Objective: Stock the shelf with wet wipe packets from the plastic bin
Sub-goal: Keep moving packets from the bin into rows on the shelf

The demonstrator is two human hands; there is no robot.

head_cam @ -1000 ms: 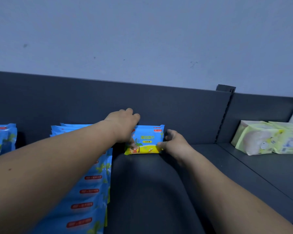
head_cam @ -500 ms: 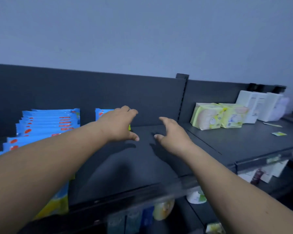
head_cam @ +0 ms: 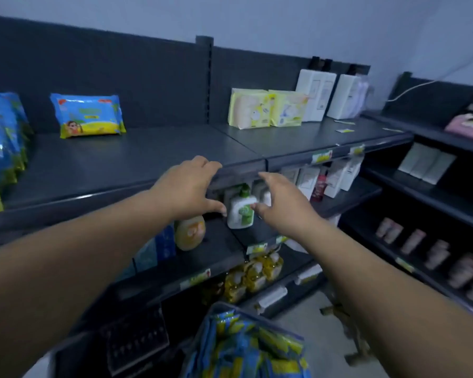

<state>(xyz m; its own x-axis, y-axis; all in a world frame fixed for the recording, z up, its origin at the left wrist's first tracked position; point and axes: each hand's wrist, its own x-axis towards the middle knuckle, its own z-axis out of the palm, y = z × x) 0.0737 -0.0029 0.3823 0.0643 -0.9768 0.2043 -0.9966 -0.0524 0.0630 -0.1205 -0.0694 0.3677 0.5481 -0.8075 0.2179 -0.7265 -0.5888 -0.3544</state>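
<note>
A blue and yellow wet wipe packet [head_cam: 88,115] stands alone against the back panel of the dark top shelf [head_cam: 137,159]. A row of the same packets [head_cam: 3,143] fills the shelf's far left. More packets lie in the plastic bin [head_cam: 246,347] at the bottom middle. My left hand [head_cam: 189,186] and my right hand [head_cam: 281,200] hover empty in front of the shelf's front edge, fingers spread and loosely curved, well away from the lone packet.
Pale yellow-green packs [head_cam: 265,107] and white bottles [head_cam: 328,94] stand on the top shelf to the right. Below are a white-green soap bottle [head_cam: 241,211], an orange bottle [head_cam: 189,231] and yellow refill bags [head_cam: 251,274]. Another dark rack [head_cam: 432,214] stands at right.
Both hands let go of the packet at the shelf back and drew away to the front edge. The view swung down and right, bringing the bin into sight.
</note>
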